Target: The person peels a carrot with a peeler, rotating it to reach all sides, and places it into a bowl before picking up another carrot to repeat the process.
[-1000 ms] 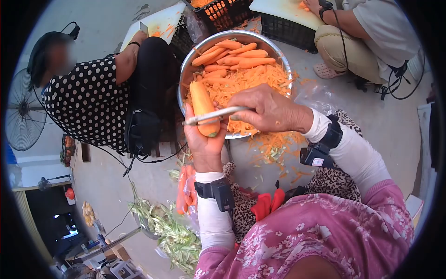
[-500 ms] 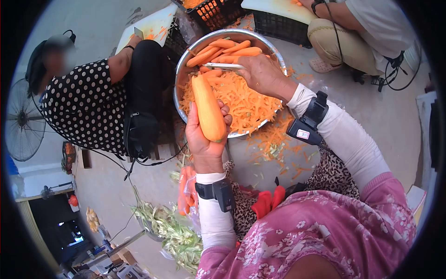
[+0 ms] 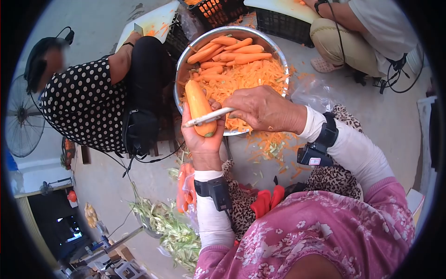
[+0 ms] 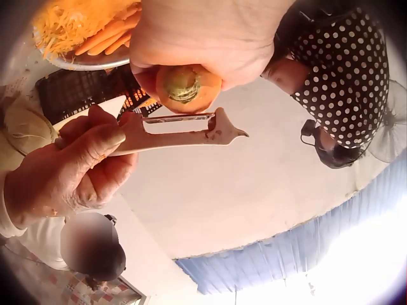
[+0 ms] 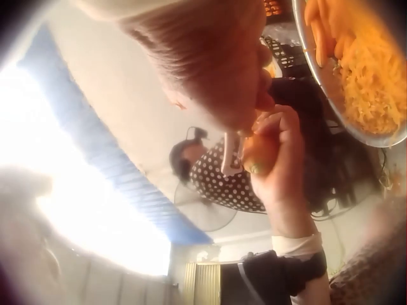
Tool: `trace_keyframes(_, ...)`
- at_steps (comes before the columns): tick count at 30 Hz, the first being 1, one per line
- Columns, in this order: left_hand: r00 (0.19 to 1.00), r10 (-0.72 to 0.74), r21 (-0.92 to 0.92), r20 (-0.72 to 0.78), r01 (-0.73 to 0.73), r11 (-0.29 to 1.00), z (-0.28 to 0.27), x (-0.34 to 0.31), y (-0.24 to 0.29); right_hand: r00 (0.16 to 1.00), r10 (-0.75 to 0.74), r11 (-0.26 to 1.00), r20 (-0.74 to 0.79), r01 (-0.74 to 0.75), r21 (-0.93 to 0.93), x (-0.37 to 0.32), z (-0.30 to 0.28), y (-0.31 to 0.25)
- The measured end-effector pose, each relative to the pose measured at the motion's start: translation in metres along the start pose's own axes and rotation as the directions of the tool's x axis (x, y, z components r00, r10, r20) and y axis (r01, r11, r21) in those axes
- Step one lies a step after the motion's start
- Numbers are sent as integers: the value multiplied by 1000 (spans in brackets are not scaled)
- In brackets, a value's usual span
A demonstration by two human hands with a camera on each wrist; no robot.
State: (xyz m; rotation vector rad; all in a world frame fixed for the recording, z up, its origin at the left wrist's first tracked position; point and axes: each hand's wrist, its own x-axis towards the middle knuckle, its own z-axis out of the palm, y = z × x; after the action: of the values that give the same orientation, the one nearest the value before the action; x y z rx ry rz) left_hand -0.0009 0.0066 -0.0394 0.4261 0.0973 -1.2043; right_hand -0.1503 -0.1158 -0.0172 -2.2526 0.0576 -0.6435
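Observation:
A thick carrot [image 3: 198, 100] lies across my left hand [image 3: 202, 145], which grips it over the near side of the metal basin [image 3: 178, 93]. Its greenish stem end [image 4: 181, 84] faces the camera in the left wrist view. My right hand [image 3: 267, 110] holds a pale peeler [image 4: 191, 138] by its handle. In the head view the peeler crosses the carrot near the stem end, and in the left wrist view its blade slot sits right beside the carrot's skin. Orange peelings [image 3: 251, 86] and several whole carrots [image 3: 227, 55] fill the basin.
Two people crouch beyond the basin, one in a dotted shirt [image 3: 83, 102], with cutting boards [image 3: 151, 23] on black crates [image 3: 283, 29]. Peelings [image 3: 274, 146] litter the floor. Bagged carrots [image 3: 186, 186] and a heap of pale green husks [image 3: 169, 228] lie to the left.
Half a second ago the peeler was beyond the carrot's far end. My right hand has since come back toward me, bringing it over the stem end, much as one second ago.

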Motion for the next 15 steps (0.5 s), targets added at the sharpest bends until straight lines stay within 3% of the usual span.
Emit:
trace_keyframes(2,998,16,18,-63,-14,1000,2,-3,-3,997,26,996,-72,-32,-83,7,5,17)
trace_keyframes(4,998,-62,-23,27,62,998,2,-5,-8,988,45,984,-149,-69,-165,14,2,38)
trace_keyframes(6,988,-91,49,127,86,995,8,-8,-16,963,166,855,-215,-249,-455,23,-6,55)
trace_keyframes(7,977,-110,57,183,101,993,14,-10,-18,962,164,856,-219,-249,-454,24,-8,60)
trace_keyframes(9,986,-81,87,146,69,994,13,-9,-15,895,337,867,-291,-415,-275,22,-11,63)
trace_keyframes(11,994,-30,100,109,19,995,11,-9,-13,916,283,913,-286,-348,-212,22,-13,57)
trace_keyframes(13,999,37,100,-24,-34,994,6,-5,-7,928,232,951,-293,-280,-134,23,-16,40)
trace_keyframes(15,999,36,35,-9,-36,999,0,-2,-2,962,218,975,-163,-221,1,21,-17,21)
